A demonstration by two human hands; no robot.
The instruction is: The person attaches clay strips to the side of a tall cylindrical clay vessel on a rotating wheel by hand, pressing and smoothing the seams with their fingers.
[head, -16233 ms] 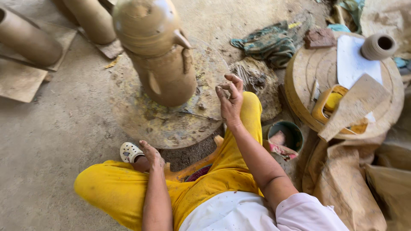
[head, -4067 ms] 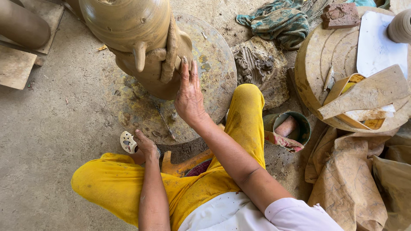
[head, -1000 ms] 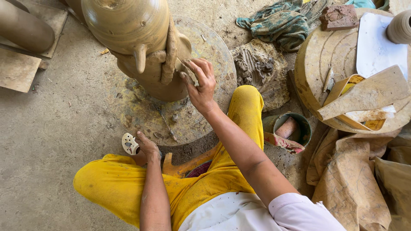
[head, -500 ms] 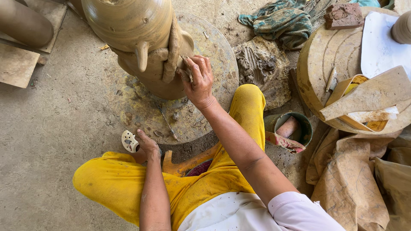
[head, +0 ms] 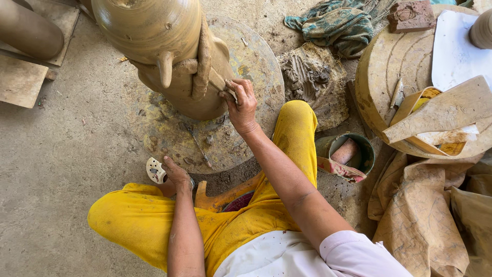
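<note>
A tall wet clay figure [head: 169, 56] stands on a round, mud-stained wheel [head: 256, 66] in front of me. My right hand [head: 241, 102] reaches forward and pinches a small lump of clay against the figure's right side, fingers closed on it. My left hand [head: 177, 177] rests down on my foot by a white sandal [head: 154, 171], near the wheel's front edge. I sit low on an orange stool [head: 225, 195], in yellow trousers with knees spread.
A mound of raw clay [head: 312, 82] lies right of the wheel, a crumpled green cloth [head: 338, 25] behind it. A small green bucket [head: 351, 154] stands by my right knee. A round wooden board [head: 379, 87] with tools and paper lies far right. More clay pieces [head: 28, 33] stand at top left.
My right hand went from lying flat against the figure's base to pinching clay at its side, shifting slightly up. The left hand stayed on my foot.
</note>
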